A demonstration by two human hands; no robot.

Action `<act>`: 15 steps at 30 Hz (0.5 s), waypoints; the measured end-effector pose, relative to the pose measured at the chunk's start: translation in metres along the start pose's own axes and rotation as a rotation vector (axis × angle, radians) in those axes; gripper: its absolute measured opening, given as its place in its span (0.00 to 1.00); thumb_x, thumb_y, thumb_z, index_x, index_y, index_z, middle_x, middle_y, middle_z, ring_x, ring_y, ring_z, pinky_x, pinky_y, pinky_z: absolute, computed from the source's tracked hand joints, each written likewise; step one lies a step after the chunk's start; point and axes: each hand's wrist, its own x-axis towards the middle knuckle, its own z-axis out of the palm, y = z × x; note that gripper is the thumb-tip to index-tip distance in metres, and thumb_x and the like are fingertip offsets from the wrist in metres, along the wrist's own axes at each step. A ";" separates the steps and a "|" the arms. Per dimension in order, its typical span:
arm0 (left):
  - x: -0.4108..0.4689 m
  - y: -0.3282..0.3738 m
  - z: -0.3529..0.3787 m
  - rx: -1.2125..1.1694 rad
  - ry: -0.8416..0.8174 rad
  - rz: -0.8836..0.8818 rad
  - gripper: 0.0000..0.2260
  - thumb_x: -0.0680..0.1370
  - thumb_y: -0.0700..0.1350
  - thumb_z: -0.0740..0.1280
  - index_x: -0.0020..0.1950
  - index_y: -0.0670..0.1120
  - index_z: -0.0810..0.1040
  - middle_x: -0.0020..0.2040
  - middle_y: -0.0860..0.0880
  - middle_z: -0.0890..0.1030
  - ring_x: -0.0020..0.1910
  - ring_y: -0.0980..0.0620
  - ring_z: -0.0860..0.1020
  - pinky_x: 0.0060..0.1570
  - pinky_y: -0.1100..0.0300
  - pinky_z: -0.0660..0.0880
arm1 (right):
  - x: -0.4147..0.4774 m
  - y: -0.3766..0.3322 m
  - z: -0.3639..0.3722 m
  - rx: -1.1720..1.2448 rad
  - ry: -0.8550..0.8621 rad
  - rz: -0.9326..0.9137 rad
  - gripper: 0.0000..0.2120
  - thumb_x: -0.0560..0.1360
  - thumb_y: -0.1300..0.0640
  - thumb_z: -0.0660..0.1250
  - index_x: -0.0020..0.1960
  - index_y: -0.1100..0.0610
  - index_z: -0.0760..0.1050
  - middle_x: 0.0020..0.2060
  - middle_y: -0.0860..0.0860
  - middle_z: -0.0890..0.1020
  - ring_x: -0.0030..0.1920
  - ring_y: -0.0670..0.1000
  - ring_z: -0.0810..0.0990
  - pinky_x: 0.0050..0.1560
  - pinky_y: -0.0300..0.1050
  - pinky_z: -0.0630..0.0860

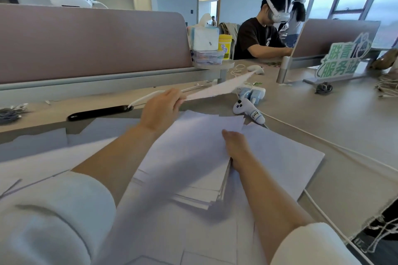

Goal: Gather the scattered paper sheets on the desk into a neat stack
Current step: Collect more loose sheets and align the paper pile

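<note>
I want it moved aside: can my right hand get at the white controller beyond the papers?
Probably, if it lets go: the right hand grips the stack, and the white controller lies just beyond, nothing between.

Open lane on the right, far edge crowded.
Bare desk (323, 114) is seen right of the stack (193, 157), crossed only by a white cable (336, 148) lying flat on it. The stack's far right corner is hemmed in by a controller (247, 109) just beside the paper, with a power strip (252, 91) close behind. Reach straight ahead is closed off by the partition (86, 43). The air over the far edge is taken up by the raised sheet (217, 88), pinched in the left hand (160, 109).
</note>
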 end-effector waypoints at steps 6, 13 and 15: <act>-0.029 0.001 -0.042 0.185 -0.413 0.300 0.09 0.74 0.44 0.60 0.41 0.47 0.80 0.39 0.50 0.83 0.36 0.45 0.80 0.34 0.53 0.77 | 0.006 0.003 -0.006 0.683 -0.112 0.120 0.32 0.77 0.34 0.48 0.61 0.59 0.74 0.53 0.57 0.81 0.49 0.56 0.80 0.43 0.45 0.76; -0.063 0.018 -0.055 0.356 -0.950 0.246 0.08 0.78 0.46 0.62 0.53 0.54 0.79 0.56 0.58 0.79 0.56 0.57 0.75 0.53 0.62 0.70 | 0.000 0.002 -0.003 0.712 -0.183 0.092 0.18 0.79 0.53 0.60 0.67 0.58 0.69 0.55 0.57 0.80 0.46 0.55 0.81 0.43 0.48 0.78; -0.068 0.017 -0.057 0.307 -0.992 0.177 0.07 0.76 0.45 0.65 0.51 0.53 0.80 0.54 0.58 0.80 0.54 0.59 0.76 0.53 0.64 0.71 | 0.002 0.004 0.000 0.546 -0.111 0.038 0.18 0.77 0.63 0.63 0.66 0.58 0.64 0.54 0.57 0.78 0.45 0.56 0.79 0.44 0.52 0.79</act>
